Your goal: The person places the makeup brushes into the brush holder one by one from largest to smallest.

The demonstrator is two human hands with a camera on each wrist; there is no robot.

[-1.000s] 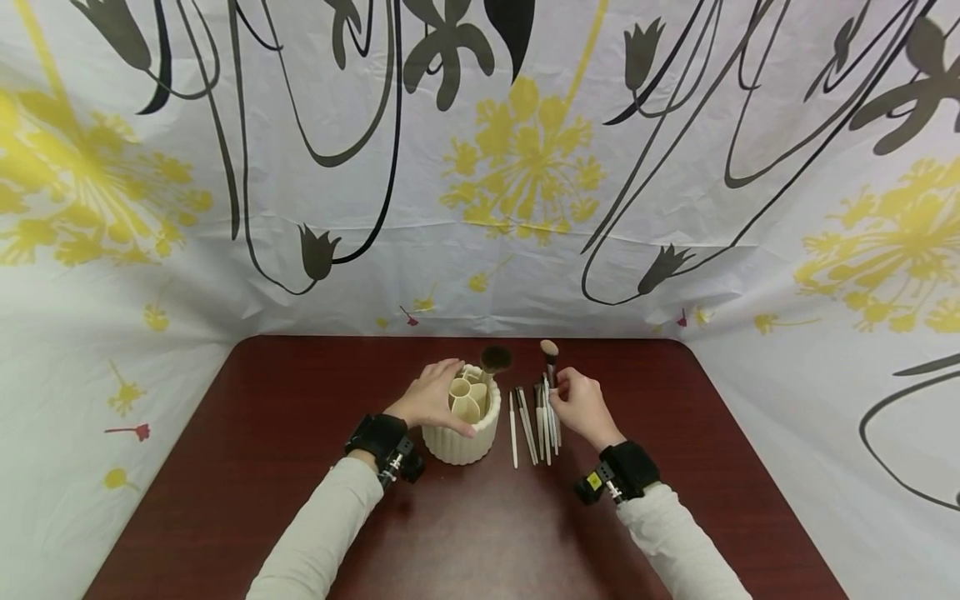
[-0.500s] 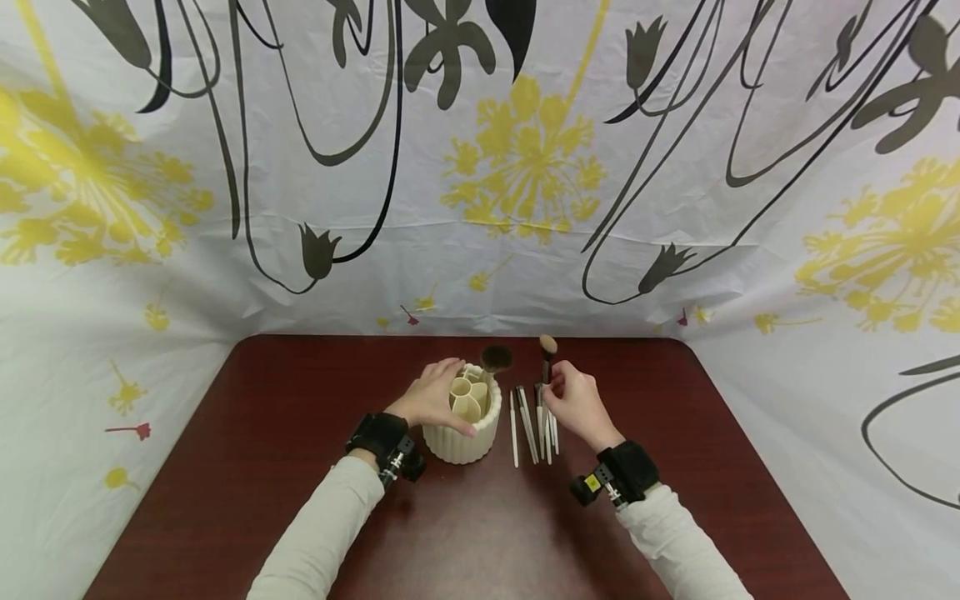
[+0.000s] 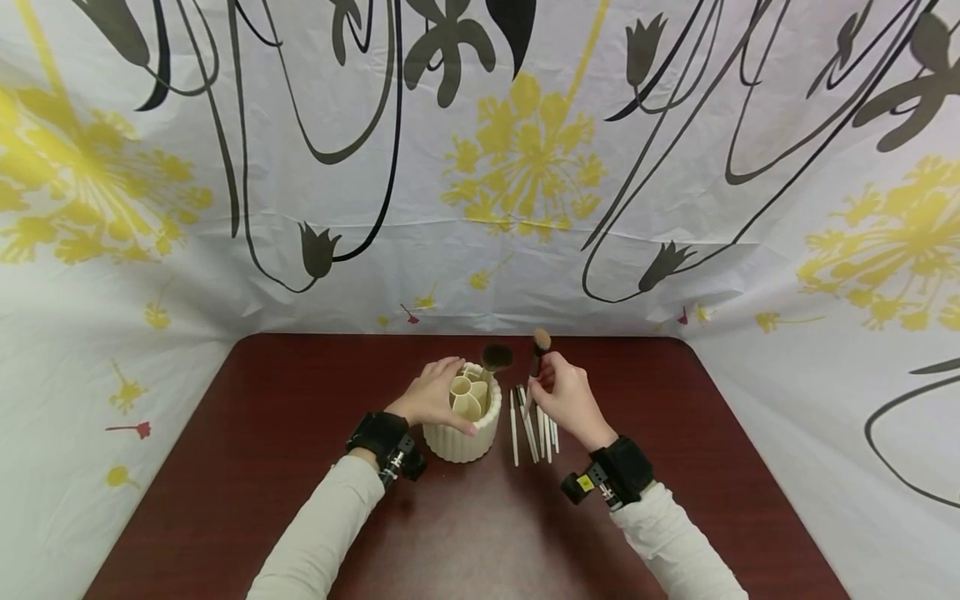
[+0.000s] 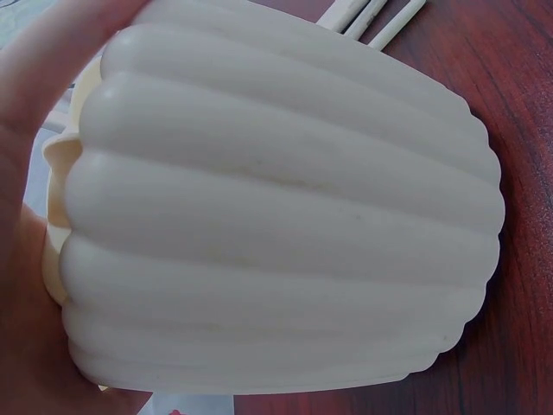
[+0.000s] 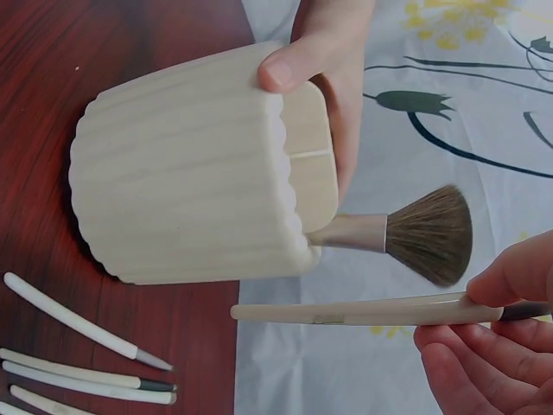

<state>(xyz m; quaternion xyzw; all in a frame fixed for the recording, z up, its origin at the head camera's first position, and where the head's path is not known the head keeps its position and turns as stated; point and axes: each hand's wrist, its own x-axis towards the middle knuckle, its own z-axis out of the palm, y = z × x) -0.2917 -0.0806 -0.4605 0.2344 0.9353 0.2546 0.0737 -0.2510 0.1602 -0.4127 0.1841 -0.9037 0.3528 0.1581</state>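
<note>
- Pinching a makeup brush (image 5: pixel 371 310) bristles up, a person's right hand (image 3: pixel 570 404) had shifted left and slightly upward in the past second.
- The move appeared to leave the brush free of the loose brushes (image 3: pixel 514 429) and nearer the upright holder (image 3: pixel 457 446), its handle tip apart from the rim.
- The left hand (image 3: pixel 431 400), unmoved, gripped the holder's top, thumb on the near side.
- Smooth, pale and tapering, the handle contrasted with the holder's fluted, plastic-looking wall, scalloped rim and rounded compartments.
- A fan-shaped, dark-bristled brush (image 5: pixel 429 235) stood inside, above a glossy reddish tabletop (image 3: pixel 300 367).
</note>
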